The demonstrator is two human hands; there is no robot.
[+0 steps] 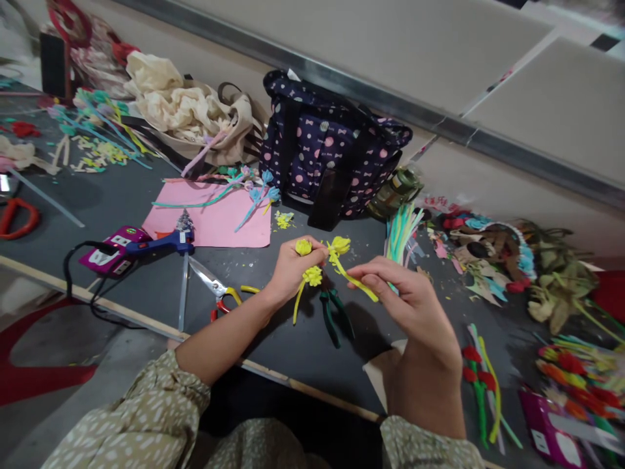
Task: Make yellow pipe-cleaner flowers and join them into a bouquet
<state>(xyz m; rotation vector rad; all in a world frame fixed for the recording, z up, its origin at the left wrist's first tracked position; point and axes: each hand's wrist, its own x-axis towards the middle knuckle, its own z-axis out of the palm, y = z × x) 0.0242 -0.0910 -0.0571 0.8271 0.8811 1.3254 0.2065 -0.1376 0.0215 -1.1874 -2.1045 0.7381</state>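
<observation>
My left hand (294, 268) is closed around yellow pipe-cleaner flowers (312, 276); one bloom shows above the fingers and another below, with a stem hanging down. Between thumb and fingers, my right hand (403, 293) pinches the stem of another yellow pipe-cleaner flower (359, 281). That flower's head is beside my left fingertips; whether they touch it I cannot tell. Under the hands lie dark green-handled pliers (336, 316), their jaws hidden. Scissors (215, 286) with orange and yellow handles rest open left of my left wrist.
A blue glue gun (159, 244) stands by a purple power strip (113, 251), its black cable crossing the table edge. Behind are pink paper (215, 221), a navy patterned bag (317, 143) and a phone (329, 198). Pipe cleaners (403, 234) and red flowers (472, 365) lie rightward.
</observation>
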